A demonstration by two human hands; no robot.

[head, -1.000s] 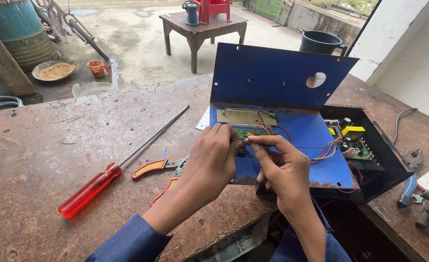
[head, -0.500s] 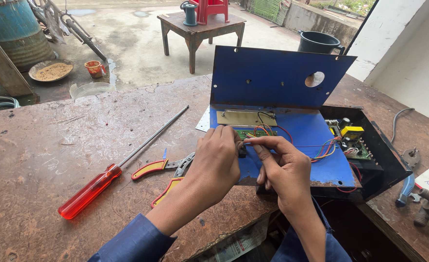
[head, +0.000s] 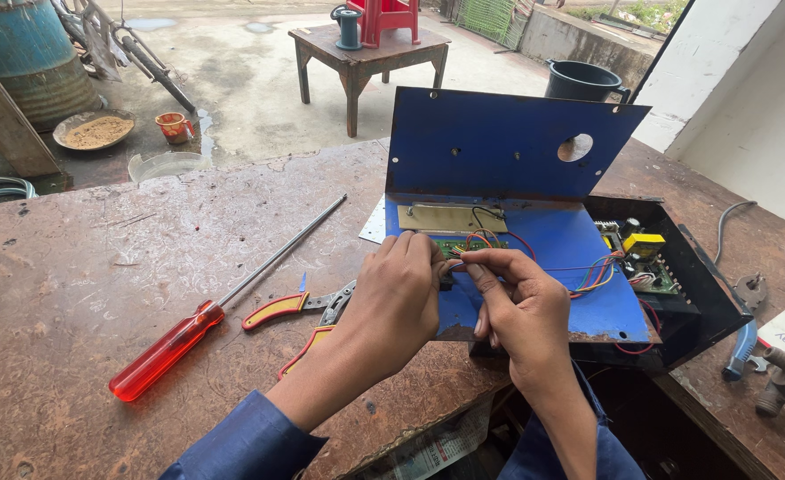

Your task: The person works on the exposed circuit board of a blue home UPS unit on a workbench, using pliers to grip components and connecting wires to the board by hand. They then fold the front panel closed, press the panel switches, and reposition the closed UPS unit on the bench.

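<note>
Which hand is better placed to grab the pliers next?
Left, probably. The left hand sits right above the pliers, whose handles stick out beside its wrist. The right hand is farther off, its fingers pinching wires over the blue panel.

Pliers jaws behind left hand

Both forearms wear dark blue long sleeves, cuffs ending short of the wrists; the left hand and right hand are bare, ringless.
</note>
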